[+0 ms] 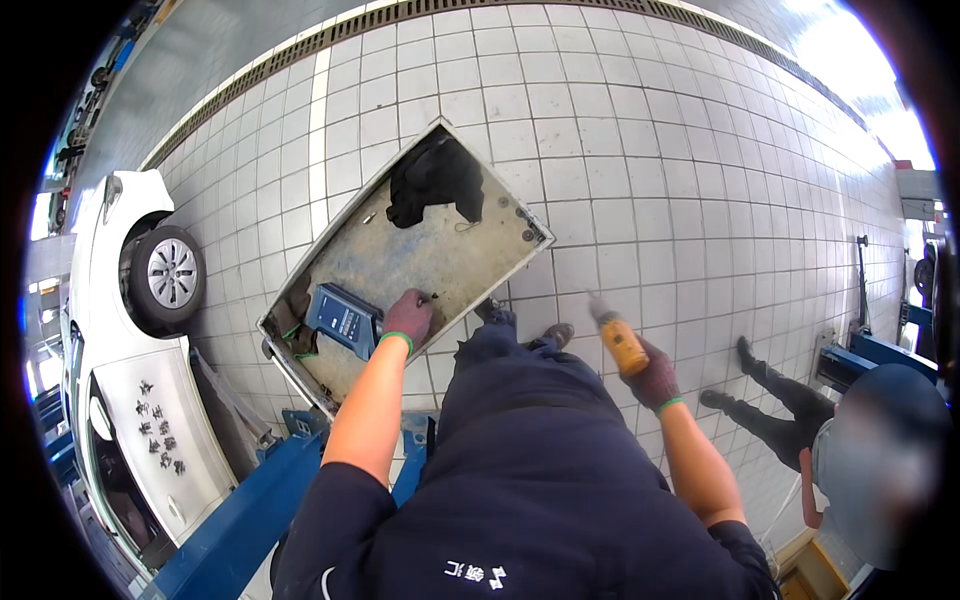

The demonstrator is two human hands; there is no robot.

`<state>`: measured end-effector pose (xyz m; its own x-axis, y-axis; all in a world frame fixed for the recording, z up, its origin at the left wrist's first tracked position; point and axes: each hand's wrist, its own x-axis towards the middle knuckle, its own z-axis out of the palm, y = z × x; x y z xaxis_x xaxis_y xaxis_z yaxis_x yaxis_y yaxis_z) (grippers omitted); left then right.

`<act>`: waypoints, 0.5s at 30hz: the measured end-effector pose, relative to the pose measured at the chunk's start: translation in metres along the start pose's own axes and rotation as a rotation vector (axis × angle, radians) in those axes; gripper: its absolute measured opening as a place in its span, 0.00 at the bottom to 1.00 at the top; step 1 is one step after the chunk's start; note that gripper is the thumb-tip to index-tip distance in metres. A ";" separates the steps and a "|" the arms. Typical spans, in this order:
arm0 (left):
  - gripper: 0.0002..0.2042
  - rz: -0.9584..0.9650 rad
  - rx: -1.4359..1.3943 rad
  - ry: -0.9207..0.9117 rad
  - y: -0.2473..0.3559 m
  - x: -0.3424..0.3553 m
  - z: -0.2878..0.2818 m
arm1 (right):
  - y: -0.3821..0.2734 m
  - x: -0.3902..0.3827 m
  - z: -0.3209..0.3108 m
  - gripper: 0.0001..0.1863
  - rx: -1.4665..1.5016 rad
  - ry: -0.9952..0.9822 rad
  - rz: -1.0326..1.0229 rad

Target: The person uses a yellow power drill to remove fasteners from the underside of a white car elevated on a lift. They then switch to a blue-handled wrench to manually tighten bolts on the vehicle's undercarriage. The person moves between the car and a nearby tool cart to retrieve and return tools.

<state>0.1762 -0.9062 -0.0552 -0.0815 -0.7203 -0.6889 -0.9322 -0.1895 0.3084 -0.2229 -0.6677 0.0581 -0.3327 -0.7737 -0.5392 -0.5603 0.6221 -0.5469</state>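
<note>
My left hand (408, 318), in a dark red knit glove with a green cuff, is over the near edge of a metal-rimmed tray (375, 255). Its fingers are closed, with a small dark bit at their tips that is too small to name. Beside that hand lies a blue box-shaped case (343, 318). Off to the right, clear of the tray, my right hand (652, 378) in a matching glove grips a yellow hand tool (622, 345) with a narrow grey tip. The tool points away from me; its exact kind is not plain.
Black cloth (435, 180) lies at the tray's far end, and brown gloves (297, 320) in its left corner. A white car (140, 400) stands at left, near a blue lift arm (250, 510). Another person (850, 450) is at right. A drain grate (330, 38) crosses the tiled floor.
</note>
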 end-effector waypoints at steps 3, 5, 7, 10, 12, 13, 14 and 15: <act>0.21 0.019 0.003 0.004 0.028 0.015 0.008 | 0.049 -0.018 0.000 0.26 -0.005 -0.042 0.271; 0.21 0.023 0.119 0.026 0.047 0.022 0.009 | 0.079 -0.032 0.000 0.24 -0.105 -0.069 0.434; 0.21 0.008 0.218 0.025 0.061 0.023 0.010 | 0.112 -0.051 0.010 0.22 -0.097 -0.072 0.489; 0.21 -0.023 0.270 0.072 0.067 0.012 0.002 | 0.149 -0.074 0.018 0.22 -0.233 -0.139 0.457; 0.22 -0.016 0.210 0.197 0.061 -0.009 -0.008 | 0.150 -0.083 0.023 0.23 -0.210 -0.192 0.496; 0.22 -0.016 0.122 0.273 0.043 -0.019 -0.013 | 0.141 -0.085 0.022 0.24 -0.123 -0.214 0.567; 0.22 -0.007 0.040 0.348 0.025 -0.030 -0.017 | 0.145 -0.088 0.029 0.24 -0.168 -0.247 0.564; 0.22 0.003 -0.045 0.423 0.006 -0.039 -0.021 | 0.147 -0.087 0.034 0.25 -0.217 -0.279 0.561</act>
<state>0.1812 -0.8929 -0.0125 0.0767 -0.9293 -0.3612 -0.9152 -0.2094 0.3442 -0.2502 -0.5047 0.0028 -0.4265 -0.2608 -0.8661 -0.5090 0.8607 -0.0085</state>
